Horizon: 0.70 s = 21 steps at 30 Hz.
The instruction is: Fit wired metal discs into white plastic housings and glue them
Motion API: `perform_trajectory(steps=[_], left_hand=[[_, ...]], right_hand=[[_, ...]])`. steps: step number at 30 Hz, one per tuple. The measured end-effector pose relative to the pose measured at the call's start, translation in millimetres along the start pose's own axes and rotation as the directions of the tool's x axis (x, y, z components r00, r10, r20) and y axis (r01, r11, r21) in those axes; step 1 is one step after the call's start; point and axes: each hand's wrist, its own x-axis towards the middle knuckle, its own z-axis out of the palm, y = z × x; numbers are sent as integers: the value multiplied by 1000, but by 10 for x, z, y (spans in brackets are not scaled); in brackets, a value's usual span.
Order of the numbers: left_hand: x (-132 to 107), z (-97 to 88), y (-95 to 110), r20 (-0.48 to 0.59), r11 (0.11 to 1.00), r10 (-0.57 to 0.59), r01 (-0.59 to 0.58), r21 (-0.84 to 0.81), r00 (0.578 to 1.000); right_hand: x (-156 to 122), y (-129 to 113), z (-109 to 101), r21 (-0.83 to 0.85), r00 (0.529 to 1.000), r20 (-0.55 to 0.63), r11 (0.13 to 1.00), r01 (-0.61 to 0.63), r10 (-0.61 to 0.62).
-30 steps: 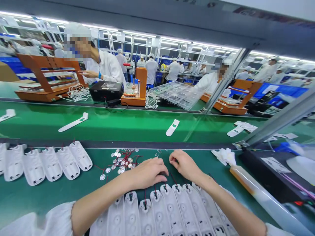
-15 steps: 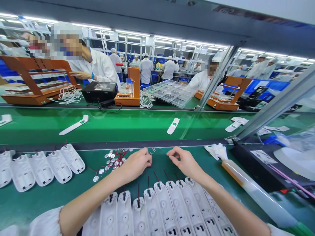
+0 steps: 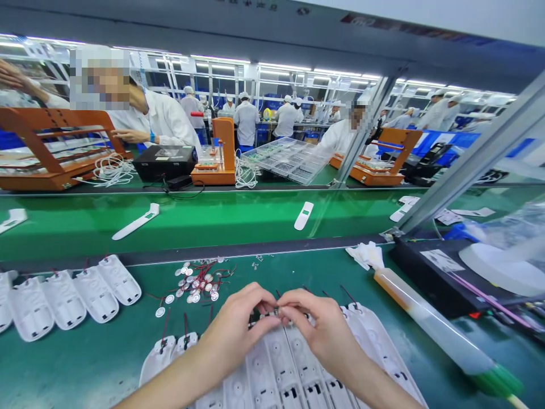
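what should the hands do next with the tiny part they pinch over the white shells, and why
Probably lower the small part into the white shell right below it: the left hand and the right hand both pinch it at their fingertips just above the row, so seating it there looks like the nearest step.
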Motion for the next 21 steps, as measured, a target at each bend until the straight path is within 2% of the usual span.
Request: perform_trajectory(steps=[3, 5, 8, 10, 12, 14, 15, 17, 19, 21], left_hand=[[-84, 94, 10, -76, 1000, 16, -16, 7, 997], [-136, 109, -5, -95, 997, 66, -62, 45, 993], [-208, 116, 9, -80, 980, 143, -129, 152, 987], [-242, 117, 46, -48, 977, 133, -123, 172, 990], [-256, 108, 87, -5, 994, 45, -44, 104, 999], [-250, 88, 120, 87, 992, -114, 118, -42, 990], [-241, 75, 132, 158, 966, -201, 222, -132, 967], [-220, 50, 153, 315, 862, -325, 416, -289, 892], [-202, 29, 174, 426, 775, -352, 515, -366, 833], [-190, 17, 194, 449, 772, -334, 514, -374, 829]], right_hand=[[-119, -19, 36, -85, 989, -86, 990, 112, -119], [-174, -21, 41, -171, 975, -98, 968, 182, -200], [-223, -33, 48, -250, 958, -87, 937, 246, -275], [-248, -45, 59, -298, 951, -59, 914, 275, -305], [-278, -56, 73, -357, 940, -5, 878, 318, -342], [-312, -65, 85, -437, 918, 49, 818, 374, -393], [-327, -69, 90, -485, 904, 69, 777, 401, -423], [-352, -76, 97, -569, 875, 111, 692, 444, -470], [-367, -82, 100, -595, 866, 120, 663, 455, -486], [-377, -86, 96, -543, 887, 85, 726, 422, -453]])
